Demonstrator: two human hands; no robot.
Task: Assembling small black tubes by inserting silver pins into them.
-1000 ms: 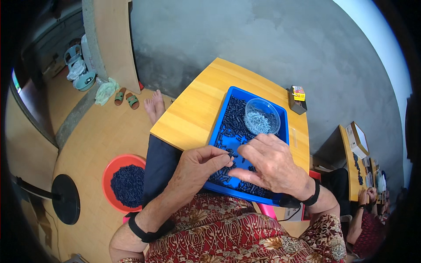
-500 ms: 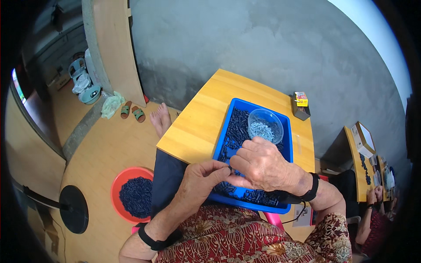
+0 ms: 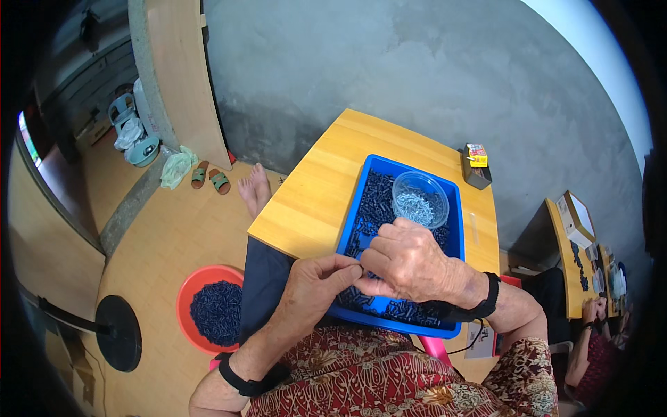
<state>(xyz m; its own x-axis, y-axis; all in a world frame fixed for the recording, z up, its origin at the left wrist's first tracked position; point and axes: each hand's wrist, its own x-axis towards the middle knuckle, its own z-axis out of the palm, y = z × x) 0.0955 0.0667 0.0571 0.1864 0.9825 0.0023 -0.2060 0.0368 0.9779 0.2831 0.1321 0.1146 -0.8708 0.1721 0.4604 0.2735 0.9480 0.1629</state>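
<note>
My left hand (image 3: 309, 288) and my right hand (image 3: 413, 260) meet over the near left part of a blue tray (image 3: 460, 208). Thumb and forefinger of the left are pinched on a small dark piece, mostly hidden by the fingertips. The right hand's fingers are curled closed right against it; whatever they hold is out of sight. Many short dark pieces (image 3: 375, 198) are spread in the tray. A round clear tub (image 3: 424, 179) of small shiny metal parts, which look like screws, sits in the tray just beyond my right hand.
The tray rests on a yellow wooden table (image 3: 306, 201). A dark box (image 3: 476, 175) with a yellow packet stands at its far right. On the floor to the left are a red basin (image 3: 184, 306) of dark pieces and a black round base (image 3: 118, 333). Another person's hands (image 3: 594, 309) are at a right-hand table.
My right hand has shifted and turned very slightly at the left fingertips. The dark piece between them shows less now. Tray and tub stay put.
</note>
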